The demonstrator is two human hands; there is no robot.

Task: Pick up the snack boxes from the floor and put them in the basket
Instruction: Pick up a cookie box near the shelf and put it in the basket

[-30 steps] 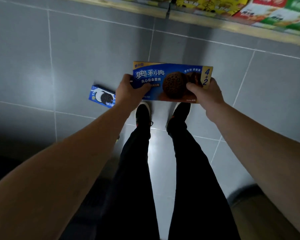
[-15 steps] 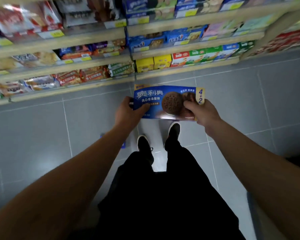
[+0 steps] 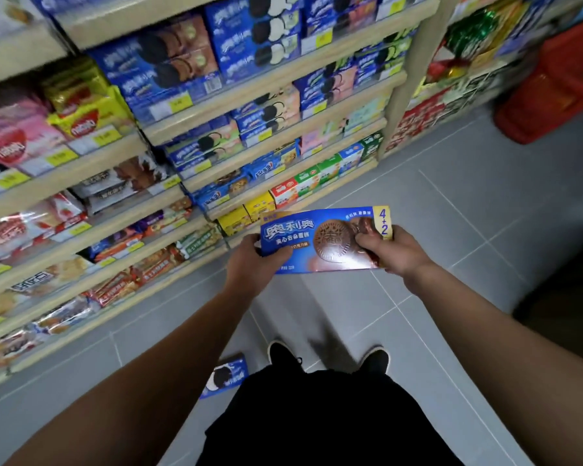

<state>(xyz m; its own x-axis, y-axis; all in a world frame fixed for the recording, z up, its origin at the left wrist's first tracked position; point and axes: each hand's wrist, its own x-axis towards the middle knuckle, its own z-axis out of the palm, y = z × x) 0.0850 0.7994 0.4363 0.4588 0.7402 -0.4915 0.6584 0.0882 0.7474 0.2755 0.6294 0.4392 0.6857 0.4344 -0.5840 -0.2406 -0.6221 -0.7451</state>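
Wooden shelves of biscuit packets (image 3: 189, 183) fill my left; the red plastic basket (image 3: 559, 85) waits far right; I carry the long blue cardboard biscuit box (image 3: 323, 242) flat at chest height, printed face up, long axis running left to right, my left hand (image 3: 253, 264) and right hand (image 3: 389, 250) each clasping an end for balance; a smaller blue box (image 3: 228, 376) lies on the floor by my shoe.
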